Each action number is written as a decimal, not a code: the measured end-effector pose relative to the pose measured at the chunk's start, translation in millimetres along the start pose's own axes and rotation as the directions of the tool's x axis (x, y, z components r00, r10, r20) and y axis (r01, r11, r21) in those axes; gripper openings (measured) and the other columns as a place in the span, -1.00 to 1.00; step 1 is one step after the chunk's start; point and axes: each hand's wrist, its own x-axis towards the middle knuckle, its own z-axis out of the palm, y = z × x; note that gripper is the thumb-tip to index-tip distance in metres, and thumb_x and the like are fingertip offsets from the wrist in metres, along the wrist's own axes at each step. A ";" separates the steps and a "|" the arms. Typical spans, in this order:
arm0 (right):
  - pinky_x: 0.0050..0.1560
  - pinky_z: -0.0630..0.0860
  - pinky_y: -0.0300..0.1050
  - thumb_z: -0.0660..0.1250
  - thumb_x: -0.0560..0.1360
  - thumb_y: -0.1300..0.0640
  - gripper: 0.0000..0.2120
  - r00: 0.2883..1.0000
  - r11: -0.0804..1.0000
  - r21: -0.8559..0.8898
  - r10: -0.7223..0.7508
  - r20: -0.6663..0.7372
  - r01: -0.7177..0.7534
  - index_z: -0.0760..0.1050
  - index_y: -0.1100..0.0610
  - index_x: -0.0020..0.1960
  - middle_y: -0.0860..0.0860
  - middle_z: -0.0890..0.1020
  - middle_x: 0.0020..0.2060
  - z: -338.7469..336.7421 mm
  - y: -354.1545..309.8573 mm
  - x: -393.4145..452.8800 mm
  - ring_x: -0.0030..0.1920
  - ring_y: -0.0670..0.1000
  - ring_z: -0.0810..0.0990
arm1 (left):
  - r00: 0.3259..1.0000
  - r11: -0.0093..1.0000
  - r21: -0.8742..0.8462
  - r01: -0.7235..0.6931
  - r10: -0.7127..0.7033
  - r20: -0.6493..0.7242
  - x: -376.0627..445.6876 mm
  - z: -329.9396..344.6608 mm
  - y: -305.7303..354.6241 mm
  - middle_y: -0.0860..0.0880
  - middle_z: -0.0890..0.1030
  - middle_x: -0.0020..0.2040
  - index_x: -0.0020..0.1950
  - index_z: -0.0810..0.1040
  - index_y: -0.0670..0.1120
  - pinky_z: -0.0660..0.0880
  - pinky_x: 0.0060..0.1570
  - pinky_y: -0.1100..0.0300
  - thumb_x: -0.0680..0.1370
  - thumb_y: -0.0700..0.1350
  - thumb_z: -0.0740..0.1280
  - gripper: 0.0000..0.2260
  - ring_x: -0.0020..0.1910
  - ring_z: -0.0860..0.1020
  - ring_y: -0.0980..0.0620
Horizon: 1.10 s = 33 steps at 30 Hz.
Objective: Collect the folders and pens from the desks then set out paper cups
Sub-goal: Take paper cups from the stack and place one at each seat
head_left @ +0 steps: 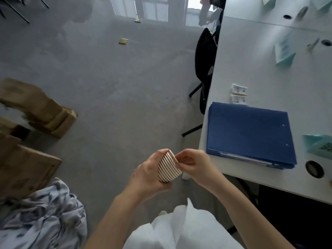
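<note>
My left hand [149, 174] grips a nested stack of tan paper cups [168, 166], held sideways over the floor just off the desk corner. My right hand [193, 163] pinches the rim of the end cup of that stack. A pile of blue folders [249, 132] lies on the near corner of the white desk [233, 56], to the right of both hands. Farther back on the desk a pen [313, 44] lies beside a teal paper [284, 51], and another pen [302, 12] is near the far edge.
A black chair [205, 56] stands against the desk's left edge. Cardboard boxes [36, 106] sit on the grey floor at left, with crumpled cloth [41, 216] below them. A round cable hole [314, 168] is in the desk near its front edge, and small white packets [239, 93] lie behind the folders.
</note>
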 end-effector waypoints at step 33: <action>-0.05 0.54 -0.13 0.40 0.43 0.19 -0.84 0.822 0.971 0.122 0.238 -0.518 -0.205 0.57 0.16 0.00 0.03 0.66 -0.17 -143.0 -111.5 433.0 -0.11 -0.01 0.63 | 0.995 0.980 -0.179 -0.082 0.091 0.038 484.7 -231.9 -76.8 0.09 0.54 0.04 0.43 0.27 0.17 0.42 -0.18 0.50 0.28 -0.01 0.61 -0.18 -0.04 0.55 0.13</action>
